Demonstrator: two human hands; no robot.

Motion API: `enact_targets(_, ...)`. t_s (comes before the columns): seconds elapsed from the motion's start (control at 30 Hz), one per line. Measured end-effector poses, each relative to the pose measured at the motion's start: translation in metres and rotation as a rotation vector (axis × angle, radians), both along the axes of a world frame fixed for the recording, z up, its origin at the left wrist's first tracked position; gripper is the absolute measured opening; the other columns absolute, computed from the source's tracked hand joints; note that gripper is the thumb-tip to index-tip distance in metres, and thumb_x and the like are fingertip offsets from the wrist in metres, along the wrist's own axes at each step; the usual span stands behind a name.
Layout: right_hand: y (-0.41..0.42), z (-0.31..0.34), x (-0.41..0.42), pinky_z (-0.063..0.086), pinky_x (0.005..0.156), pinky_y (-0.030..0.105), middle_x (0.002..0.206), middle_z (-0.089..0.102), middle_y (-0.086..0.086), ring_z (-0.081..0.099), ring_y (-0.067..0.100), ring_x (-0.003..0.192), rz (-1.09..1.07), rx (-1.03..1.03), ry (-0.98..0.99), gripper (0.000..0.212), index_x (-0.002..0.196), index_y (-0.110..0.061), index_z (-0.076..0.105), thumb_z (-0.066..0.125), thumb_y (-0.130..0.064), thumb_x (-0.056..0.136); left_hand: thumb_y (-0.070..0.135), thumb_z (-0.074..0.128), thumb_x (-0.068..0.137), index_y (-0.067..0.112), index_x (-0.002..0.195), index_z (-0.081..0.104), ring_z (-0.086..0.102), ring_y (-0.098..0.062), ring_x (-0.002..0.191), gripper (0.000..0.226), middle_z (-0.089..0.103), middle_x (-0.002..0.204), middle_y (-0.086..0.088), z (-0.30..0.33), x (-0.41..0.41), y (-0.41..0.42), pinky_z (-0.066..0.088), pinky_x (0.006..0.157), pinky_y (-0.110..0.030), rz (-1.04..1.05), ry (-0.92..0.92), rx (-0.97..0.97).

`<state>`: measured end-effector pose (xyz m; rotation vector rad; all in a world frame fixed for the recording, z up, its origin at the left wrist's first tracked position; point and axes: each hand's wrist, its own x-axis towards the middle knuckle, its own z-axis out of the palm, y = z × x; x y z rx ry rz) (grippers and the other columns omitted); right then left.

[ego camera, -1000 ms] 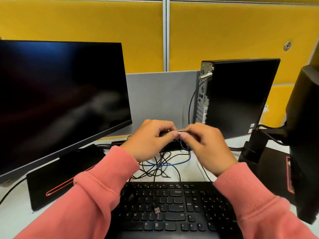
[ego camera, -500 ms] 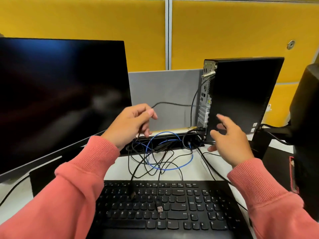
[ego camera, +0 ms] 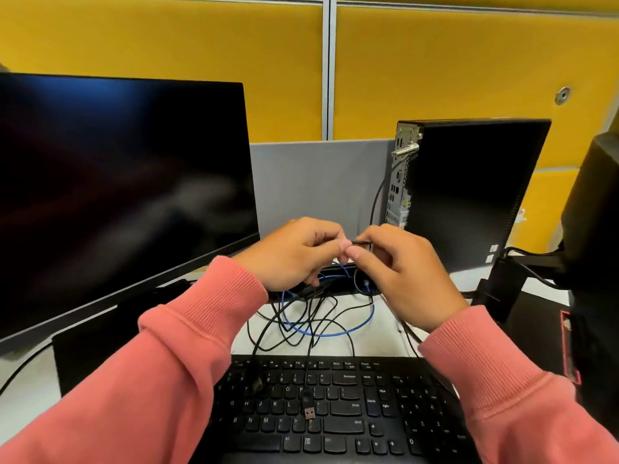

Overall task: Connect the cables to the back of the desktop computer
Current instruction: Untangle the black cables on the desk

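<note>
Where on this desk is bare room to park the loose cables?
Little is bare: a strip of desk left of the monitor base, and a small patch by the computer tower. Between keyboard and tower, the cable tangle crowds it.

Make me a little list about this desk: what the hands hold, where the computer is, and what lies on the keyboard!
left hand: pinches thin black cable
right hand: pinches the same cable
desktop computer: upright, back right, ports facing left
keyboard: loose USB plug lies on it
cable tangle: black and blue, behind keyboard
monitor: left, dark
</note>
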<state>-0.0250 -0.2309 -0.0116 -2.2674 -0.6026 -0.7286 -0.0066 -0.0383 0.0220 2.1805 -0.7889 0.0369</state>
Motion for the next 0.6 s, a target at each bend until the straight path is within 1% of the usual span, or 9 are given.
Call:
enact_targets(0.07, -0.007, 0.000, 0.005, 0.039, 0.062, 0.024, 0.069, 0.054, -0.004, 0.049, 0.009, 0.066, -0.029, 0.104, -0.022, 0.023, 0.078, -0.021, 0.066, 0.061, -0.034, 0.096, 0.021, 0.051, 0.106, 0.013, 0.085, 0.065, 0.053, -0.012, 0.058, 0.027, 0.050, 0.060, 0.000, -0.004, 0.002, 0.009, 0.052, 0.076, -0.033, -0.056, 0.115, 0.026)
enact_targets(0.17, -0.019, 0.000, 0.014, 0.033, 0.057, 0.013, 0.065, 0.051, -0.005, 0.046, 0.006, 0.062, -0.169, 0.276, -0.026, 0.026, 0.072, -0.018, 0.064, 0.063, -0.027, 0.096, 0.018, 0.053, 0.106, 0.012, 0.083, 0.065, 0.058, -0.014, 0.069, 0.026, 0.057, 0.065, 0.001, -0.010, 0.007, 0.023, 0.047, 0.083, -0.021, -0.056, 0.209, 0.017)
enact_targets(0.23, -0.030, 0.001, 0.020, 0.035, 0.058, 0.019, 0.063, 0.051, -0.006, 0.044, 0.005, 0.060, -0.281, 0.433, -0.029, 0.026, 0.073, -0.015, 0.065, 0.063, -0.028, 0.096, 0.019, 0.055, 0.104, 0.015, 0.079, 0.065, 0.059, -0.013, 0.072, 0.028, 0.062, 0.066, 0.003, -0.013, 0.012, 0.033, 0.044, 0.085, -0.017, -0.022, 0.189, 0.081)
enact_targets(0.33, -0.047, 0.004, 0.022, 0.039, 0.061, 0.027, 0.071, 0.062, -0.004, 0.052, 0.007, 0.066, -0.432, 0.669, -0.033, 0.024, 0.080, -0.018, 0.069, 0.059, -0.032, 0.097, 0.022, 0.058, 0.103, 0.018, 0.078, 0.068, 0.060, -0.011, 0.070, 0.027, 0.065, 0.070, 0.002, -0.018, 0.020, 0.046, 0.047, 0.083, -0.027, 0.045, 0.109, 0.034)
enact_targets(0.4, -0.051, 0.001, 0.023, 0.046, 0.061, 0.027, 0.080, 0.068, -0.004, 0.064, 0.013, 0.070, -0.480, 0.633, 0.021, 0.020, 0.083, -0.025, 0.070, 0.058, -0.030, 0.098, 0.027, 0.058, 0.100, 0.023, 0.078, 0.070, 0.059, -0.013, 0.069, 0.026, 0.062, 0.072, -0.006, -0.016, 0.022, 0.049, 0.047, 0.081, -0.031, 0.096, 0.045, -0.123)
enact_targets(0.43, -0.048, 0.000, 0.023, 0.049, 0.058, 0.028, 0.088, 0.070, -0.004, 0.069, 0.016, 0.066, -0.455, 0.600, 0.090, 0.016, 0.091, -0.029, 0.071, 0.057, -0.026, 0.098, 0.026, 0.058, 0.100, 0.022, 0.080, 0.071, 0.057, -0.015, 0.068, 0.025, 0.059, 0.072, -0.008, -0.013, 0.022, 0.048, 0.047, 0.078, -0.030, 0.112, 0.026, -0.209)
enact_targets(0.47, -0.042, 0.000, 0.021, 0.050, 0.056, 0.027, 0.103, 0.069, -0.004, 0.071, 0.016, 0.060, -0.412, 0.556, 0.188, 0.021, 0.106, -0.033, 0.070, 0.057, -0.018, 0.097, 0.023, 0.057, 0.103, 0.017, 0.083, 0.071, 0.056, -0.016, 0.066, 0.025, 0.056, 0.070, -0.007, -0.009, 0.021, 0.044, 0.048, 0.076, -0.030, 0.121, 0.007, -0.276)
enact_targets(0.53, -0.025, 0.000, 0.012, 0.054, 0.064, 0.023, 0.128, 0.053, -0.009, 0.072, 0.012, 0.063, -0.321, 0.413, 0.287, 0.057, 0.139, -0.039, 0.050, 0.056, -0.004, 0.095, 0.020, 0.053, 0.106, 0.009, 0.090, 0.069, 0.052, -0.016, 0.061, 0.025, 0.050, 0.065, 0.000, 0.002, 0.018, 0.031, 0.053, 0.075, -0.032, 0.142, -0.041, -0.288)
enact_targets(0.6, -0.005, 0.005, 0.002, 0.057, 0.073, 0.025, 0.137, 0.045, -0.017, 0.070, 0.013, 0.079, -0.164, 0.342, 0.232, 0.081, 0.147, -0.046, 0.038, 0.058, 0.005, 0.088, 0.022, 0.050, 0.107, 0.011, 0.093, 0.068, 0.049, -0.015, 0.058, 0.025, 0.046, 0.065, -0.001, 0.012, 0.014, 0.014, 0.058, 0.072, -0.033, 0.134, -0.085, -0.226)
